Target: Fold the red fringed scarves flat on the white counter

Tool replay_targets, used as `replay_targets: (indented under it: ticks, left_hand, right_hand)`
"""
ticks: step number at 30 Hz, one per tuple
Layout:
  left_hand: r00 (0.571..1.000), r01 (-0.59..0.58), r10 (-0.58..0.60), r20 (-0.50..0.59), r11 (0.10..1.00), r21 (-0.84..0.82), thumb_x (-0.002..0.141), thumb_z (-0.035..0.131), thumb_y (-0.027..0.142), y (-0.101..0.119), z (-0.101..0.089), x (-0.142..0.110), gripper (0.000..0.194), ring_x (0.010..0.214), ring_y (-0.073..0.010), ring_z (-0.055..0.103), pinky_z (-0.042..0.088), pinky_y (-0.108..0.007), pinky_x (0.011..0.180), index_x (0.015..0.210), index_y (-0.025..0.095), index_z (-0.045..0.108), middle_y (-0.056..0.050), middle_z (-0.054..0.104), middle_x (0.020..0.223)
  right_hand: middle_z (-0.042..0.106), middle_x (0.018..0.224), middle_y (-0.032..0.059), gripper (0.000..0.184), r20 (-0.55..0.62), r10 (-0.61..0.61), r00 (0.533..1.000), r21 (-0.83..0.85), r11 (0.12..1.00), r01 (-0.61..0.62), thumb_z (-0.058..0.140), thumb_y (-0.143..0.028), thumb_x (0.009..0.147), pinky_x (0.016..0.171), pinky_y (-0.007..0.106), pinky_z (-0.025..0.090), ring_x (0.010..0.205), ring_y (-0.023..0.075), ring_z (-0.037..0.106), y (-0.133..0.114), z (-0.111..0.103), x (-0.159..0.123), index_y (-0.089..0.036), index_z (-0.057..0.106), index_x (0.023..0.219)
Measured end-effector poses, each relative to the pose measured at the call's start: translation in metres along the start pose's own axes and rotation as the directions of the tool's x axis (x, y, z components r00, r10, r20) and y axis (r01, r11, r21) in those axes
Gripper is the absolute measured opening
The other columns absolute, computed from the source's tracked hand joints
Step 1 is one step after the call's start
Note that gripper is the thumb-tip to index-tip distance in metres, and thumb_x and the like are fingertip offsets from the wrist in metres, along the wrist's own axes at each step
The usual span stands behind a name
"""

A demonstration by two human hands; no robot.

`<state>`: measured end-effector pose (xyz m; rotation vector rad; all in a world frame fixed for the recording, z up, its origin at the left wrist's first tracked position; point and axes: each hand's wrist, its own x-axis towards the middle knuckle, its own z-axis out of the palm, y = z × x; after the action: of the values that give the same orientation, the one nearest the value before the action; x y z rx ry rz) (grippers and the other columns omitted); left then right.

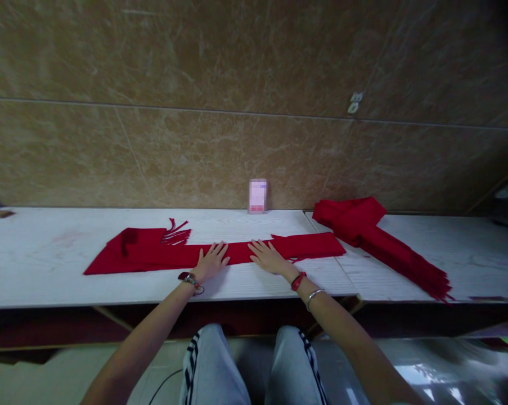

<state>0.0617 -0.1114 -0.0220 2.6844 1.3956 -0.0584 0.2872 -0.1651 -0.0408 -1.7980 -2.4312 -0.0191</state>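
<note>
Both hands are down flat on the white table (46, 259), side by side. The left hand (211, 261) has its fingers spread wide and straight, palm pressed onto the red scarf (152, 256). It grips nothing, only lies on the cloth. Just beside it, at three o'clock, the right hand (268, 257) does the same: fingers fanned out, flat on the fabric, closed around nothing. A narrow gap of scarf shows between the two.

The scarf runs in a long band across the tabletop from nine o'clock to three o'clock. Its left end is folded back on itself, with a tassel fringe (175, 232) lying on top at about eleven o'clock from the left hand. The right end stops just short of the seam where the second tabletop begins.

On the wrists: a dark watch (189, 279) on the left, a red band (298, 280) and a thin silver bangle (313, 296) on the right.

Out at two o'clock from the right hand, well apart, a second red scarf (376, 239) lies loosely bunched at its far end and trails diagonally toward the near edge, its fringe at about four o'clock. At twelve o'clock, a small pink card (257, 196) leans upright against the brown marbled wall (152, 140).
</note>
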Motion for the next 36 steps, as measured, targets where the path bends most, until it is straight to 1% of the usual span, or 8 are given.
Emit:
replay_targets:
  ticks: [4,11,15,18,21,24,30,36]
  left_hand:
    - [0.988,0.148,-0.148,0.039,0.989,-0.004,0.089,0.02,0.053,-0.01,-0.004,-0.008,0.062,0.134,-0.0369,0.007,0.02,-0.068,0.093,0.142,0.021,0.019,-0.013,0.007,0.149]
    - [0.974,0.204,-0.204,-0.1,0.979,-0.006,0.089,0.02,0.054,-0.014,0.003,-0.027,0.059,0.132,-0.0441,0.005,0.019,-0.071,0.09,0.141,0.027,0.02,-0.011,0.005,0.15]
    - [0.968,0.249,-0.249,-0.002,0.968,-0.017,0.089,0.022,0.053,-0.011,0.001,-0.027,0.056,0.13,-0.0466,0.007,0.018,-0.074,0.088,0.141,0.032,0.018,-0.009,0.007,0.15]
    - [0.985,0.173,-0.173,-0.006,0.985,0.01,0.088,0.031,0.049,-0.017,-0.011,-0.027,0.055,0.131,-0.0435,0.012,0.023,-0.069,0.092,0.139,0.029,0.025,-0.012,0.012,0.148]
    - [0.997,-0.001,0.008,-0.071,0.995,0.098,0.085,0.045,0.027,-0.034,-0.025,-0.032,0.046,0.123,-0.0324,0.036,0.037,-0.049,0.094,0.131,0.021,0.041,-0.016,0.033,0.137]
    - [0.995,-0.072,0.084,-0.052,0.979,0.192,0.081,0.037,0.004,-0.054,-0.034,-0.037,0.043,0.102,-0.0225,0.054,0.048,-0.034,0.081,0.12,0.016,0.05,-0.015,0.05,0.116]
    - [0.986,-0.04,0.079,-0.144,0.966,0.254,0.081,0.031,0.002,-0.08,-0.034,-0.046,0.039,0.098,-0.0211,0.055,0.049,-0.032,0.078,0.111,0.017,0.052,-0.012,0.054,0.108]
    - [0.995,-0.059,0.074,-0.069,0.977,0.203,0.079,0.035,0.002,-0.087,-0.023,-0.057,0.045,0.107,-0.0217,0.049,0.044,-0.035,0.088,0.119,0.017,0.049,-0.013,0.051,0.117]
  right_hand:
    - [0.024,0.145,0.0138,0.058,-0.002,0.041,0.999,0.018,0.999,-0.041,0.023,-0.046,0.092,0.102,0.056,0.021,0.133,0.0285,0.018,-0.001,0.0,-0.001,-0.013,0.026,0.139]
    - [0.021,0.146,0.0136,0.056,-0.017,0.05,0.999,0.03,0.998,-0.049,0.023,-0.043,0.092,0.103,0.057,0.018,0.134,0.0292,0.015,-0.012,-0.004,0.0,-0.014,0.025,0.14]
    - [0.022,0.146,0.011,0.052,-0.004,0.01,1.0,0.031,0.999,-0.01,0.027,-0.039,0.092,0.103,0.057,0.019,0.134,0.0288,0.016,-0.019,-0.005,0.003,-0.016,0.026,0.139]
    - [0.025,0.145,0.0124,0.053,0.005,0.001,1.0,0.043,0.999,-0.001,0.03,-0.038,0.092,0.103,0.057,0.021,0.133,0.0294,0.019,-0.021,-0.008,0.004,-0.014,0.028,0.139]
    - [0.029,0.143,0.0143,0.053,-0.074,-0.106,0.992,0.046,0.993,0.11,0.036,-0.036,0.09,0.105,0.049,0.024,0.132,0.0263,0.023,-0.024,-0.012,0.006,-0.011,0.032,0.136]
    - [0.039,0.137,0.0152,0.046,-0.094,-0.262,0.96,0.011,0.964,0.264,0.041,-0.025,0.088,0.105,0.04,0.028,0.128,0.0223,0.033,-0.033,-0.014,0.012,-0.01,0.041,0.131]
    - [0.049,0.129,0.0168,0.047,-0.065,-0.289,0.955,-0.029,0.957,0.287,0.038,-0.002,0.08,0.101,0.033,0.037,0.122,0.0203,0.043,-0.044,-0.008,0.022,-0.007,0.048,0.126]
    - [0.037,0.139,0.0115,0.053,-0.052,-0.343,0.938,0.052,0.937,0.346,0.034,-0.001,0.082,0.107,0.039,0.025,0.131,0.0173,0.028,-0.034,-0.004,0.011,-0.014,0.039,0.133]
